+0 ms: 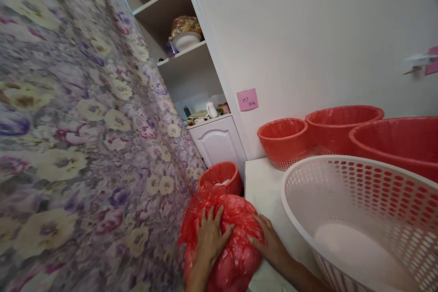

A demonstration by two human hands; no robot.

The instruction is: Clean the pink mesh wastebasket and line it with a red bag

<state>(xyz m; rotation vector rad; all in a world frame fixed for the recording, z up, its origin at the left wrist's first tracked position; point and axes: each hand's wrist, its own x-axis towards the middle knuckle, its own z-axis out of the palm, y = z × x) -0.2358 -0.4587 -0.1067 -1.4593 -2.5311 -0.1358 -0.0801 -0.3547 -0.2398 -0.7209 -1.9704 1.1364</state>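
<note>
Both hands are on a bulging red plastic bag (224, 237) down near the bottom edge, sitting at the near left corner of the white table (263, 182). The left hand (209, 237) lies flat on top with fingers spread, and the right hand (268, 242) cups the bag's right side, fingers open and pressing, not pinching.

The bag looks soft, crinkly and a bit slick, probably squishy rather than heavy, so I'd guess cradling it from both sides beats grabbing the thin film.

To the right is a big white perforated basket (359, 210), seemingly holding nothing. Farther back three red baskets (284, 139) line the wall; I can't see inside them. A smaller red basket (221, 175) sits just beyond the bag with something pale in it.
</note>
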